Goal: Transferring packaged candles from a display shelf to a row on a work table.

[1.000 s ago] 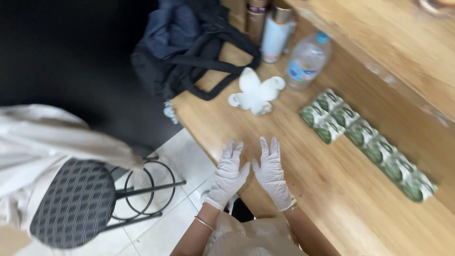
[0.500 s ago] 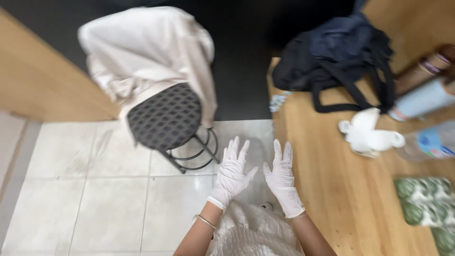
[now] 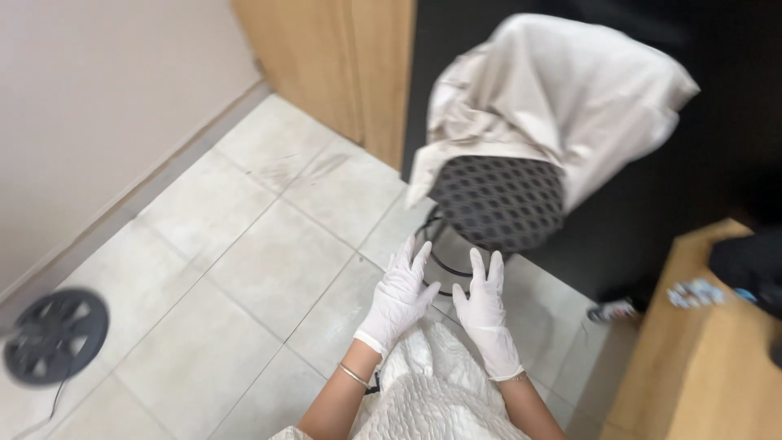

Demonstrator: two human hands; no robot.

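Both my hands wear white disposable gloves and are held up side by side in front of me, fingers spread, holding nothing. My left hand point(image 3: 397, 297) has a thin bracelet at the wrist. My right hand point(image 3: 485, 314) is just beside it, palm facing down. Below them is my white quilted garment point(image 3: 432, 395). Just beyond the fingertips stands a stool with a dark patterned seat point(image 3: 497, 204), and a pale cloth garment point(image 3: 554, 98) is draped over its back.
A wooden table edge point(image 3: 700, 358) sits at the right with a dark bag point(image 3: 753, 265) and small wrappers point(image 3: 692, 293) on it. A round black fan-like object point(image 3: 53, 334) lies on the tiled floor at left. A wooden cabinet point(image 3: 350, 65) stands behind.
The view has swung left, away from the wooden table toward the tiled floor and stool. My gloved hands stay raised and spread in the same pose.
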